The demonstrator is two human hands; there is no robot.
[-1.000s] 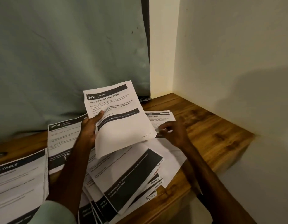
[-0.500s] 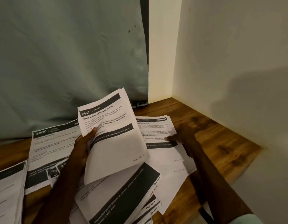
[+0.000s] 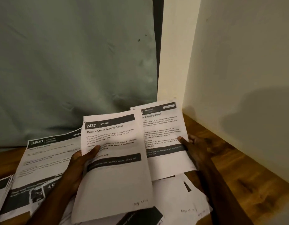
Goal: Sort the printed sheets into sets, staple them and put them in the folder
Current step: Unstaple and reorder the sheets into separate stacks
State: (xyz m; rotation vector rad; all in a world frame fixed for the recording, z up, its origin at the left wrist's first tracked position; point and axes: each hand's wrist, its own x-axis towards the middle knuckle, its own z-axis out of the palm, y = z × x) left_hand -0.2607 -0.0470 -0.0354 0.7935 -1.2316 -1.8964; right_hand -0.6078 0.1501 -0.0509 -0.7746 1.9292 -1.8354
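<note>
Head view: two hands, one printout each. Left hand (image 3: pixel 78 161) grips the 2437 printout (image 3: pixel 114 179), right hand (image 3: pixel 196 148) pinches the cleaning-check printout (image 3: pixel 161 135); the 3800 printout (image 3: pixel 48 158) lies flat on the table (image 3: pixel 229 161).

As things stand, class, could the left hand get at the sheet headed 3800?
Probably, but not freely: the left hand grips the 2437 sheet; the 3800 sheet lies exposed beside it.

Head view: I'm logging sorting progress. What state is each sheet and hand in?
2437 sheet: lifted, held at its left edge.
Cleaning Check sheet: pinched at its right edge.
3800 sheet: lying on the table.
Left hand: holds the 2437 sheet.
Right hand: holds the Cleaning Check sheet.
</note>
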